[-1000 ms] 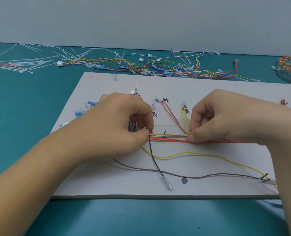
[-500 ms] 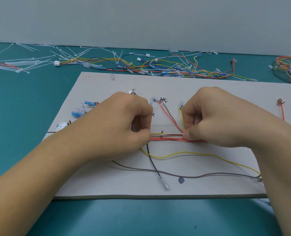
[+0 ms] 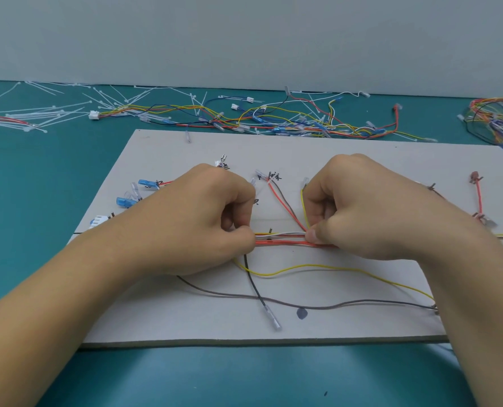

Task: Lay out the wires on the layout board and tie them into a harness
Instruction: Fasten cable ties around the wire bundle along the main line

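Head view: wire bundle [image 3: 279, 239] of red, white and yellow strands runs flat along the middle of the layout board [image 3: 347, 160], stretched between both hands beside a small peg [image 3: 270, 230]. Left hand [image 3: 203, 218] fingers curled, thumb and forefinger pinching the bundle's left end; right hand [image 3: 362, 212] same, pinching the right end, other fingers tucked under. No tie visible on the bundle, so tying looks not yet done. Risks, as a judgement: letting go with either hand to fetch a tie probably lets the strands spring apart, since only the two pinches gather them. Cable ties [image 3: 47, 113] lie well apart at the far left of the table [image 3: 38, 201], so it's a long reach. Loose yellow wire [image 3: 318, 267], grey wire [image 3: 303, 306] and black wire [image 3: 254, 284] sag below the bundle and are not in it, so they could get left out of the tie. Red and brown branch wires [image 3: 285, 207] leave the bundle right at the right thumb and could be cinched in by mistake. Pulling too hard may lift wires off the pegs. Spare wires [image 3: 273, 118] are piled beyond the board.
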The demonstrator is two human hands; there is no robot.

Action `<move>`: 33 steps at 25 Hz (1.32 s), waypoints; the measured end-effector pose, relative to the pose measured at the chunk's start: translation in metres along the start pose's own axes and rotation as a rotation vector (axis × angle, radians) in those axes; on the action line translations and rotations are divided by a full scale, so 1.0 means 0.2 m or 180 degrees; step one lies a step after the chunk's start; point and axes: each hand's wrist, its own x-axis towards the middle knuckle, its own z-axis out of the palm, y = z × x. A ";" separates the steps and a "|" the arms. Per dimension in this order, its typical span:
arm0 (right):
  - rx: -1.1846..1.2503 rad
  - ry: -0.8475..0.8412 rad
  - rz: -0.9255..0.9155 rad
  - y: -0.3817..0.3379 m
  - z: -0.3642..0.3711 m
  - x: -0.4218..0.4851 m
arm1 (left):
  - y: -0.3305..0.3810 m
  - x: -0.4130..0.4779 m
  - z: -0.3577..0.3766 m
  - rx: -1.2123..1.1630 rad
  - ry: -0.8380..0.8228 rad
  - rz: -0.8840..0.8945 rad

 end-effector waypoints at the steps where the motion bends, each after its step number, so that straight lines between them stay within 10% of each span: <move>1: -0.0017 0.0021 -0.0002 0.00 0.00 0.00 | 0.00 0.00 0.00 -0.0011 -0.0015 -0.0006; 33: 0.0975 0.0674 0.0039 -0.11 -0.02 0.42 | -0.08 -0.05 -0.08 -0.0227 0.0145 -0.0053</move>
